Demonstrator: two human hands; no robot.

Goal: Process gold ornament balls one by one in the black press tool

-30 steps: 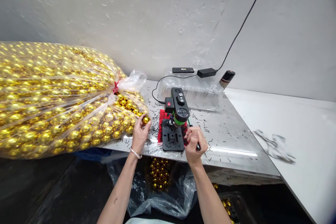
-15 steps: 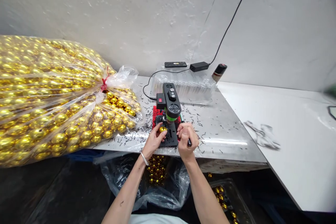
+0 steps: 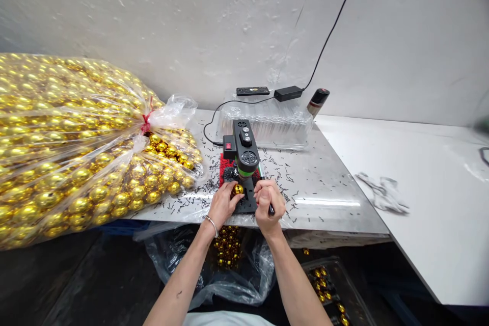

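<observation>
My left hand (image 3: 222,202) pinches a shiny gold ball (image 3: 238,189) between thumb and fingers, just in front of a small black bench press (image 3: 246,150) with a green band near its lower end. Under the ball lies the press's dark slotted base plate (image 3: 249,206). My right hand (image 3: 270,205) is closed in a fist around the press's black lever handle (image 3: 271,210), at the right of the base. A red mat (image 3: 224,163) littered with black shavings shows beneath the machine.
A big clear bag of gold balls (image 3: 76,153) fills the left. Behind the press stands a clear plastic tray (image 3: 282,127) with a power adapter (image 3: 288,93) on it. Below the edge hangs an open plastic bag (image 3: 244,285) holding balls. White gloves (image 3: 382,193) lie right.
The ball in my left hand has shifted slightly and stands a bit clearer of the press. My right hand stays on the lever handle. The whole view has moved a little.
</observation>
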